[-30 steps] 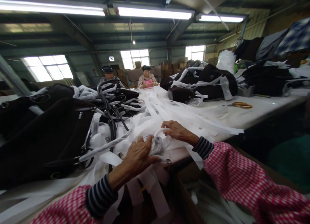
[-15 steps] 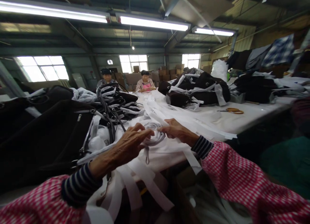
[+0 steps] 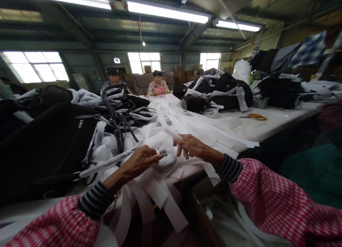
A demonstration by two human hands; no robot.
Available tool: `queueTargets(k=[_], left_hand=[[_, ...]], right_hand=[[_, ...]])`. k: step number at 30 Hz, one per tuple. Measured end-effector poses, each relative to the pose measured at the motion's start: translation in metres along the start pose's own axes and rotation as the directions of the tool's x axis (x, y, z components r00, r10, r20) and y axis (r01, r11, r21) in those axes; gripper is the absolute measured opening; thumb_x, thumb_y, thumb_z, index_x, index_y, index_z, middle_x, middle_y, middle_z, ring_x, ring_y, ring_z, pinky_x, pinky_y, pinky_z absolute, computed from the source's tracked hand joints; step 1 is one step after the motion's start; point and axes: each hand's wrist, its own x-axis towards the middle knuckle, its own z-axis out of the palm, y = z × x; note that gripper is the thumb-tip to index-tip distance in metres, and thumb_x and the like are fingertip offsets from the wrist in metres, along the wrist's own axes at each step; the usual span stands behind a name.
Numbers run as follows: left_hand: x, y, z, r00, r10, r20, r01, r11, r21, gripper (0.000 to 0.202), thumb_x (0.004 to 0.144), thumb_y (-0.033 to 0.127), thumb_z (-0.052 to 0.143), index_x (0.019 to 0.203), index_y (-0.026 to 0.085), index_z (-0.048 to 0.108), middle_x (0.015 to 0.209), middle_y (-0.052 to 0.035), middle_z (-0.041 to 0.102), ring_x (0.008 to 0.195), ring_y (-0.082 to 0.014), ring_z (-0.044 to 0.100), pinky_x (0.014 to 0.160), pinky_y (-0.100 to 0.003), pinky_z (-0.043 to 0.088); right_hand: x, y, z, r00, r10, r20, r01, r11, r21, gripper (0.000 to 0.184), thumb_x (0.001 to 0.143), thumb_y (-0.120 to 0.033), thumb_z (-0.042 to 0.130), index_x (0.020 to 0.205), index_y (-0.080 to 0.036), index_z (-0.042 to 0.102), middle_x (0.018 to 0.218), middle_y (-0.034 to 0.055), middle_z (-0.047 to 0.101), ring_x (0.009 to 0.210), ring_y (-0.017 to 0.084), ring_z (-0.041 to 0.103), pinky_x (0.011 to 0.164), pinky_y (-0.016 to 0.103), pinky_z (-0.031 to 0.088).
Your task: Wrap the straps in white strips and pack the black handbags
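Observation:
My left hand (image 3: 140, 160) is closed on the left side of a small coiled bundle wrapped in white paper (image 3: 167, 156), at the near edge of a white table (image 3: 269, 124). My right hand (image 3: 188, 146) hovers just right of the bundle with its fingers spread and curved, holding nothing. Loose white paper strips (image 3: 187, 127) cover the table under both hands and hang over its edge. A large black bag (image 3: 45, 147) with paper-wrapped straps lies to the left of my left hand.
More black bags (image 3: 213, 92) wrapped in white paper are piled mid-table. Yellow-handled scissors (image 3: 255, 116) lie at the right. Two people (image 3: 157, 83) sit at the far end. Dark goods (image 3: 283, 86) are stacked at the right. An open box sits below the table edge.
The bundle was lifted between both hands, then set lower near the table edge. My right hand let go of it and opened. My left hand stays on it.

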Motion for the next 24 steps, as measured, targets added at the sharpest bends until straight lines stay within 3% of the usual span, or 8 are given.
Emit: queueTargets(k=[3, 5, 10, 13, 17, 24], left_hand=[[0.011, -0.002, 0.01, 0.99, -0.118, -0.083, 0.128, 0.984, 0.127, 0.022, 0.09, 0.036, 0.063, 0.091, 0.019, 0.076, 0.083, -0.0043, 0.07, 0.08, -0.0213, 0.063, 0.073, -0.03, 0.044], [0.019, -0.006, 0.017, 0.987, -0.14, -0.073, 0.152, 0.967, 0.206, 0.02, 0.088, 0.025, 0.064, 0.103, 0.022, 0.076, 0.087, -0.004, 0.073, 0.083, -0.0222, 0.066, 0.074, -0.03, 0.044], [0.03, -0.016, 0.026, 0.996, -0.089, -0.012, 0.087, 0.913, 0.399, 0.022, 0.091, 0.02, 0.06, 0.105, 0.025, 0.076, 0.1, -0.0067, 0.075, 0.098, -0.0267, 0.069, 0.081, -0.033, 0.046], [0.03, -0.015, 0.027, 0.998, -0.062, 0.013, 0.051, 0.912, 0.406, 0.031, 0.09, 0.016, 0.057, 0.115, 0.027, 0.073, 0.109, -0.0056, 0.072, 0.101, -0.0241, 0.068, 0.083, -0.031, 0.046], [0.028, -0.006, 0.028, 0.998, -0.044, 0.038, 0.022, 0.896, 0.444, 0.034, 0.093, 0.015, 0.053, 0.118, 0.031, 0.071, 0.109, -0.0047, 0.067, 0.103, -0.023, 0.066, 0.077, -0.029, 0.047], [0.034, -0.009, 0.03, 0.996, -0.052, 0.076, 0.017, 0.916, 0.402, 0.027, 0.097, 0.023, 0.05, 0.114, 0.023, 0.071, 0.109, -0.0102, 0.069, 0.102, -0.0273, 0.067, 0.083, -0.035, 0.049]], right_hand=[[0.02, -0.002, 0.006, 0.99, -0.136, 0.027, 0.139, 0.965, -0.224, 0.032, 0.099, -0.036, 0.05, 0.083, -0.014, 0.065, 0.083, 0.0071, 0.07, 0.068, 0.013, 0.062, 0.059, 0.022, 0.043], [0.031, 0.0, 0.014, 0.983, -0.173, 0.068, 0.186, 0.897, -0.402, 0.025, 0.095, -0.029, 0.054, 0.08, -0.014, 0.067, 0.084, 0.0065, 0.07, 0.076, 0.015, 0.062, 0.064, 0.023, 0.041], [0.038, 0.005, 0.028, 0.997, -0.059, 0.044, 0.074, 0.76, -0.645, 0.022, 0.093, -0.029, 0.055, 0.091, -0.016, 0.073, 0.085, 0.0078, 0.071, 0.076, 0.018, 0.062, 0.064, 0.026, 0.037], [0.035, 0.009, 0.028, 0.995, -0.077, 0.059, 0.096, 0.734, -0.673, 0.022, 0.093, -0.025, 0.055, 0.097, -0.015, 0.074, 0.091, 0.0088, 0.073, 0.08, 0.018, 0.063, 0.067, 0.026, 0.038], [0.031, 0.017, 0.024, 0.992, -0.105, 0.073, 0.128, 0.788, -0.602, 0.018, 0.091, -0.021, 0.057, 0.095, -0.016, 0.073, 0.089, 0.0059, 0.072, 0.077, 0.016, 0.062, 0.068, 0.025, 0.038], [0.032, 0.02, 0.031, 0.994, -0.111, 0.012, 0.096, 0.796, -0.598, 0.021, 0.087, -0.03, 0.066, 0.102, -0.017, 0.073, 0.098, 0.0067, 0.074, 0.087, 0.022, 0.066, 0.073, 0.028, 0.04]])
